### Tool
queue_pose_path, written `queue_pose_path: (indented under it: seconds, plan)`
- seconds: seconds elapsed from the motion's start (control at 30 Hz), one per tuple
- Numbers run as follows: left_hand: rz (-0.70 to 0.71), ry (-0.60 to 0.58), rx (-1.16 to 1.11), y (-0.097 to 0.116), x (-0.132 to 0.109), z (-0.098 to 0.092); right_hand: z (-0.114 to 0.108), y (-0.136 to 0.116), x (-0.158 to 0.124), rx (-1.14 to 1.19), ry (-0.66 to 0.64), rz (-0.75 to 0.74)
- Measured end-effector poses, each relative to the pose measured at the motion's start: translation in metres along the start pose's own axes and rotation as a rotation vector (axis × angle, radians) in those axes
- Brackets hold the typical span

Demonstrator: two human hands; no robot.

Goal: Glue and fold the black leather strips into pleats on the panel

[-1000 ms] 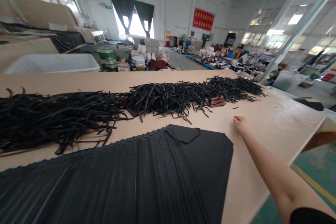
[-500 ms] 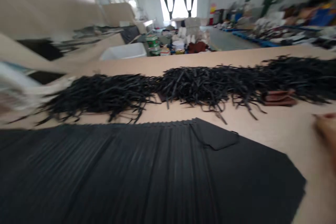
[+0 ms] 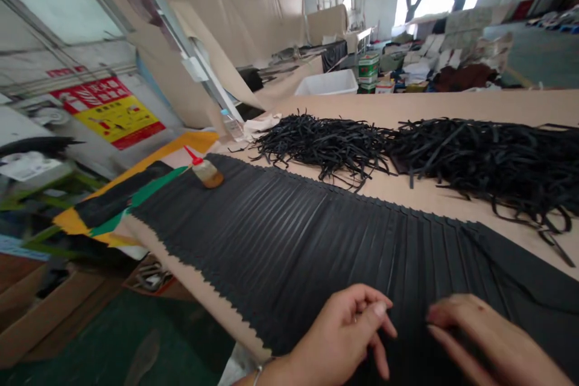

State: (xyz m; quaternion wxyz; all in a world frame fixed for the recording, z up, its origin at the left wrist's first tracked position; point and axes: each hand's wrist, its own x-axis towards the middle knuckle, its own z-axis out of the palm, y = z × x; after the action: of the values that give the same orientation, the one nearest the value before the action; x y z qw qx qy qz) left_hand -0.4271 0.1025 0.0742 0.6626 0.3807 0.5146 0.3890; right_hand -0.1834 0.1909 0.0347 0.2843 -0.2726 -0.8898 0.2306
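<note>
A long black panel of side-by-side strips [image 3: 289, 235], with jagged edges, lies across the table. My left hand [image 3: 339, 338] is over its near part, open, with loosely bent fingers and nothing visible in them. To the right, my right hand [image 3: 488, 332] is also over the panel, its fingers bent toward the thumb. Its fingertips are blurred, so whether it holds anything dark cannot be made out. A thin black cord [image 3: 511, 280] rests on the panel's right part. At the far left end stands a glue bottle [image 3: 208, 174] with a red nozzle.
Heaps of loose black strips [image 3: 325, 145] lie along the back of the tan table [image 3: 452, 102]. Yellow and green sheets [image 3: 149, 193] are at its left end, near a slanting metal post [image 3: 199, 66]. Below the near edge is an open box [image 3: 154, 277].
My view has swung left, bringing the glue bottle and the panel's left end into sight. Both my hands have come into view over the panel.
</note>
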Motion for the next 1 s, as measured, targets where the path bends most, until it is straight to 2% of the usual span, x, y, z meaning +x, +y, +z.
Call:
queue_pose_path:
  seconds: [0.1,0.17,0.27,0.37,0.47,0.53,0.63,0.73,0.8,0.87,1.0]
  plan:
    - [0.005,-0.035,-0.044,0.007,-0.008,-0.016,0.027,-0.057,0.042,-0.066,-0.096,-0.184]
    - [-0.003,0.002,-0.046,0.005,-0.015,-0.033,0.043,-0.075,0.068,-0.109,-0.075,-0.260]
    - [-0.022,0.037,-0.018,0.001,-0.022,-0.059,0.060,-0.084,0.092,-0.103,-0.090,-0.299]
    - [-0.054,0.066,0.035,0.000,-0.023,-0.079,0.067,-0.088,0.105,-0.044,-0.149,-0.285]
    - [-0.094,0.023,0.005,0.000,-0.022,-0.092,0.067,-0.093,0.116,0.038,-0.229,-0.212]
    - [-0.089,0.004,-0.048,0.000,-0.020,-0.097,0.066,-0.095,0.122,0.118,-0.286,-0.111]
    - [-0.031,0.094,-0.028,0.001,-0.017,-0.103,0.068,-0.091,0.132,0.256,-0.331,0.112]
    - [0.022,0.197,0.130,0.004,-0.011,-0.107,0.075,-0.081,0.145,0.368,-0.439,0.339]
    - [0.048,0.241,0.213,0.006,-0.006,-0.110,0.080,-0.072,0.156,0.390,-0.514,0.421]
    - [0.064,0.262,0.264,0.009,-0.001,-0.115,0.084,-0.058,0.171,0.340,-0.524,0.409]
    - [0.098,0.275,0.397,0.015,0.002,-0.126,0.089,-0.014,0.207,0.151,-0.440,0.262]
